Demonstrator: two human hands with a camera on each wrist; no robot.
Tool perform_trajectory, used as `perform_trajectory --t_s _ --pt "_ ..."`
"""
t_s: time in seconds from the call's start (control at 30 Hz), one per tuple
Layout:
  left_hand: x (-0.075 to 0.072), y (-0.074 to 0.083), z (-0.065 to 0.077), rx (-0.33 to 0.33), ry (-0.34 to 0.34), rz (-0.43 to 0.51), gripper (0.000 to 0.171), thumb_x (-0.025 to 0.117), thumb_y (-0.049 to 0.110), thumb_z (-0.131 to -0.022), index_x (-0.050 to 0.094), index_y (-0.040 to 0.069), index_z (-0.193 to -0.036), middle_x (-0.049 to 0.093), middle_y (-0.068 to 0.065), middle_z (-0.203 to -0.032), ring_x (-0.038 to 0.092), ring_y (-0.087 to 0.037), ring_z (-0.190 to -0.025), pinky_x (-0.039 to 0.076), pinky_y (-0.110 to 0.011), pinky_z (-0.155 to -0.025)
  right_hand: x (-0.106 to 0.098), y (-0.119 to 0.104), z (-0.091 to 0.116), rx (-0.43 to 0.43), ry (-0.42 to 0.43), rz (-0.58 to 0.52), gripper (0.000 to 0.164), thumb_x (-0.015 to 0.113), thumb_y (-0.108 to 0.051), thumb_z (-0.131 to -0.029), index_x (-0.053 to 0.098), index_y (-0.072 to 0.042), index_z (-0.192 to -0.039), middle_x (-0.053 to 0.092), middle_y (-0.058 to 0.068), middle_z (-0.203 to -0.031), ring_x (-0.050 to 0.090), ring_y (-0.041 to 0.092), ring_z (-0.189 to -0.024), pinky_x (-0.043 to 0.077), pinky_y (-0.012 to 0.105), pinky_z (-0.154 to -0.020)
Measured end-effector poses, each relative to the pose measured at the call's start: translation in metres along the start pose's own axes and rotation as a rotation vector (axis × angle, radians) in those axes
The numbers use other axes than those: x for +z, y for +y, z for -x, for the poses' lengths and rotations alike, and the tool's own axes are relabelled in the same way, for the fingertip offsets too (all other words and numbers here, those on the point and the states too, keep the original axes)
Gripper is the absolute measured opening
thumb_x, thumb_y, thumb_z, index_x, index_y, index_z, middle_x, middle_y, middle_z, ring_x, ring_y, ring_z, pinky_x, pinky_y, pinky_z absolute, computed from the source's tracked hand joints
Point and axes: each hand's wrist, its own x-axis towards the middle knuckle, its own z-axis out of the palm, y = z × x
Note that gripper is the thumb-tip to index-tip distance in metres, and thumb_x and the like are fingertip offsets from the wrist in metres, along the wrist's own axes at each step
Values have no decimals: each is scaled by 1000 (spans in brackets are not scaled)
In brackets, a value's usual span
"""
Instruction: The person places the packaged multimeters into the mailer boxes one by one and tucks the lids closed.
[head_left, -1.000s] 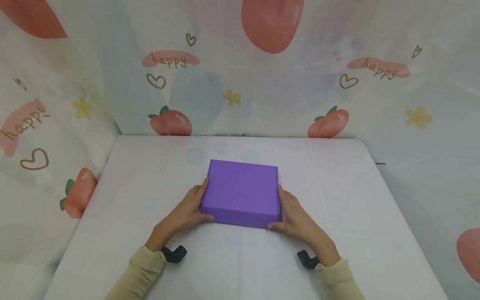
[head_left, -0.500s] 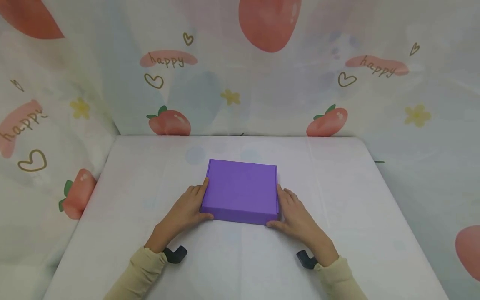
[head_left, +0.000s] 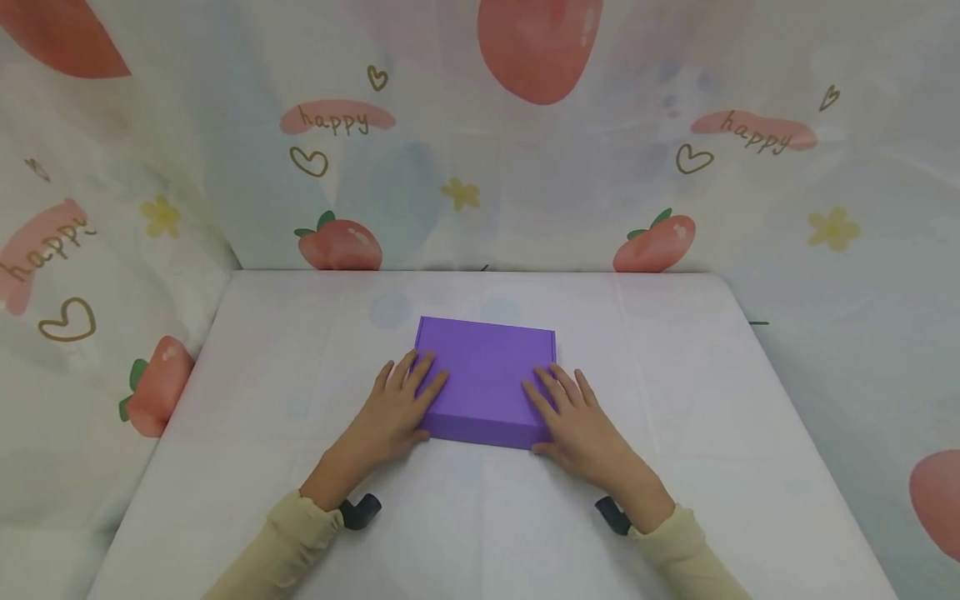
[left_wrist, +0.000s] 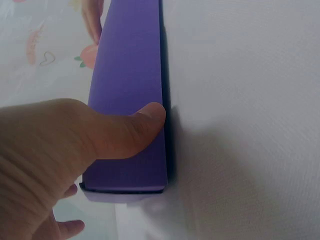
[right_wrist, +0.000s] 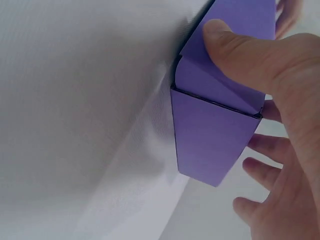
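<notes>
A closed purple cardboard box [head_left: 483, 375] lies flat on the white-covered table, its lid up. At its near left corner is my left hand [head_left: 392, 417], fingers spread over the lid's edge and the side. The left thumb lies against the box's front face [left_wrist: 127, 65] in the left wrist view. My right hand [head_left: 583, 429] spreads its fingers over the near right corner. In the right wrist view the right thumb [right_wrist: 240, 50] rests on the front face, while several fingers stand spread past the lid edge. The box's far end is not covered by either hand.
The white table cover [head_left: 675, 375] extends around the box to a patterned backdrop [head_left: 540, 192] with printed fruit, hearts and "happy" lettering. Black curved pieces [head_left: 362, 512] stick out at both wrists, below the light sleeves [head_left: 288, 533].
Both hands have shifted from flat against the box's left and right sides to fingers spread over the lid's edges. The box has stayed nearly in place.
</notes>
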Motion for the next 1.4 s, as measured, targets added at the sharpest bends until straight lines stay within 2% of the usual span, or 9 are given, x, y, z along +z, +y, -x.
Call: perform_trajectory --t_s 0.2,0.37,0.7,1.07,1.2,1.4 --pt "1 6 -8 170 0 -62 94 88 30 -84 38 25 -162 34 -18 -168 32 -42 -156 31 -64 -123 -2 2 -1 -113 9 -13 90 89 -36 -82 48 -3 -154 45 23 -160 39 45 -151 33 59 -124" --pt "1 5 -13 243 -3 -103 92 86 31 -86 35 29 -163 36 -14 -168 37 -39 -153 36 -60 -122 -1 10 -3 -170 -7 -6 89 85 -39 -86 44 -4 -157 43 22 -162 41 41 -151 42 50 -120" --pt "2 -8 -14 268 28 -2 91 88 35 -84 39 37 -161 37 -6 -169 40 -31 -152 38 -56 -119 1 22 -4 -207 13 -18 89 84 -45 -86 45 -9 -158 46 16 -162 44 35 -150 45 47 -119" --pt "7 -17 -17 322 78 -12 82 85 40 -86 45 40 -158 43 -2 -167 46 -27 -149 40 -53 -114 11 28 -4 -292 117 70 87 86 -46 -84 51 -7 -153 54 14 -156 52 33 -143 46 47 -115" --pt "8 -20 -19 334 91 12 80 84 40 -87 46 41 -157 43 0 -166 46 -25 -149 39 -53 -114 12 31 -3 -308 123 108 85 85 -46 -85 51 -7 -154 54 13 -157 53 31 -143 48 46 -115" --pt "13 -25 -13 301 85 112 82 86 35 -87 45 37 -158 39 4 -169 39 -24 -155 36 -53 -120 19 33 -2 -249 91 -27 86 83 -43 -87 46 -11 -158 47 10 -162 47 31 -148 45 47 -117"
